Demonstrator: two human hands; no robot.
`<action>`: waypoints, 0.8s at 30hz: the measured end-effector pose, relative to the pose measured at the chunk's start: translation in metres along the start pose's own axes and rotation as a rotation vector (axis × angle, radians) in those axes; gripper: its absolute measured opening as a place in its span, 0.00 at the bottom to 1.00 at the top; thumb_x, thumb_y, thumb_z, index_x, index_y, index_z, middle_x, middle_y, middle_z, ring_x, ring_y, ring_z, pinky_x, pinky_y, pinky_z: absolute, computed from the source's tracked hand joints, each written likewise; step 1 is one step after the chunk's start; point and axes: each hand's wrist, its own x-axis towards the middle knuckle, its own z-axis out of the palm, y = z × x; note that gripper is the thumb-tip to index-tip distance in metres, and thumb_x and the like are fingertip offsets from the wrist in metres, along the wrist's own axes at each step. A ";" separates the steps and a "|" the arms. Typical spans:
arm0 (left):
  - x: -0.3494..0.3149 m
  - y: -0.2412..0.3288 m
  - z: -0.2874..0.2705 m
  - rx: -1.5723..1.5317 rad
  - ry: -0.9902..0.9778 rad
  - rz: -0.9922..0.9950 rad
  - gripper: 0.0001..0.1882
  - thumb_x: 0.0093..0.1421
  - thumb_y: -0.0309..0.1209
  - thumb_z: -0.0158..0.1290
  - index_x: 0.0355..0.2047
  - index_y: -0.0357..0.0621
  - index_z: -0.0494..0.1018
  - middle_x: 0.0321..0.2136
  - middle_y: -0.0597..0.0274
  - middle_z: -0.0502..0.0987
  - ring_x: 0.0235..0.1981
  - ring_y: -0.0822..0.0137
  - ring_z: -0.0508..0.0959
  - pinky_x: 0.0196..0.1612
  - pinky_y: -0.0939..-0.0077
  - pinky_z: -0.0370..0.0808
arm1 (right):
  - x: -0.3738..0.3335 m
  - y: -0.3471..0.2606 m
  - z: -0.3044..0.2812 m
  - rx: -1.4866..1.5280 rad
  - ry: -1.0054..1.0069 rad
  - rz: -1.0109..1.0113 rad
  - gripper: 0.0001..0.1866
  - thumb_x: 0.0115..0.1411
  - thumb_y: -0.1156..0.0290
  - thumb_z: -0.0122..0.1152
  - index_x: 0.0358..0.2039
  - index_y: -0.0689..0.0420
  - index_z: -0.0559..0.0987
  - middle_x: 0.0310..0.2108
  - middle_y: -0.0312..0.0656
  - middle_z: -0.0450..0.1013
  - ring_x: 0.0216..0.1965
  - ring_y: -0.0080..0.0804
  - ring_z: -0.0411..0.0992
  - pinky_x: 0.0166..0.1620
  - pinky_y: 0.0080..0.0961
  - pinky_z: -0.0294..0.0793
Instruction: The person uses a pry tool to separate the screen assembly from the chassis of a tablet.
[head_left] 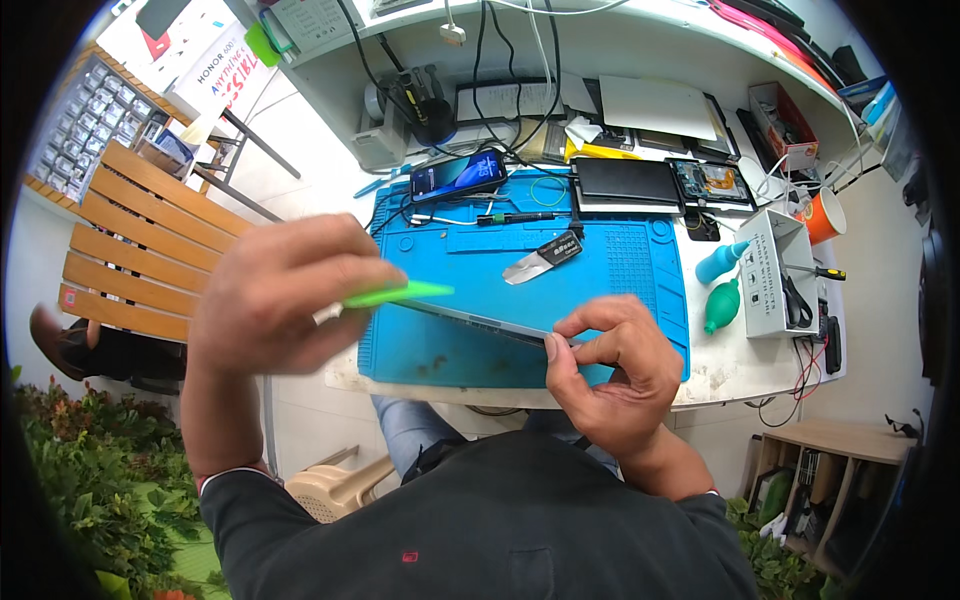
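Observation:
My left hand (285, 295), slightly blurred, is closed around a bright green plastic pry tool (425, 290). The tool's tip points right and lies by the far-left end of a thin flat device (475, 320), seen almost edge-on, perhaps a phone. My right hand (625, 370) pinches the device's other end between thumb and fingers, holding it tilted above the blue work mat (480, 368). Whether the tool touches the device cannot be made out. Beyond them, a flat metal blade (528, 268) with a black label rests on the mat.
A lit phone (458, 176) and a pen-like tool (520, 218) lie at the mat's far side. Behind are a black panel (627, 181) and an opened device (711, 182). On the right stand a green blower bulb (722, 306), a blue bottle (720, 263) and a white box (772, 275).

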 end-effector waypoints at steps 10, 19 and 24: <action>-0.001 0.027 0.010 0.281 -0.156 0.070 0.19 0.43 0.30 0.72 0.38 0.44 0.82 0.30 0.63 0.74 0.28 0.61 0.80 0.29 0.63 0.75 | 0.004 0.004 -0.001 0.023 -0.007 -0.030 0.14 0.52 0.87 0.77 0.26 0.58 0.79 0.34 0.45 0.84 0.37 0.38 0.80 0.42 0.32 0.78; 0.003 0.041 0.009 0.337 -0.199 0.025 0.18 0.45 0.32 0.73 0.36 0.44 0.80 0.29 0.63 0.71 0.27 0.62 0.79 0.29 0.62 0.75 | 0.003 0.005 -0.001 0.014 0.011 -0.044 0.14 0.49 0.86 0.78 0.26 0.57 0.79 0.34 0.44 0.84 0.35 0.40 0.81 0.39 0.32 0.78; 0.005 0.043 0.010 0.347 -0.215 0.011 0.17 0.46 0.30 0.72 0.37 0.44 0.82 0.29 0.64 0.72 0.29 0.62 0.79 0.30 0.63 0.76 | 0.004 0.006 0.000 0.027 0.018 -0.048 0.14 0.49 0.86 0.78 0.26 0.56 0.79 0.34 0.43 0.84 0.34 0.40 0.81 0.39 0.32 0.78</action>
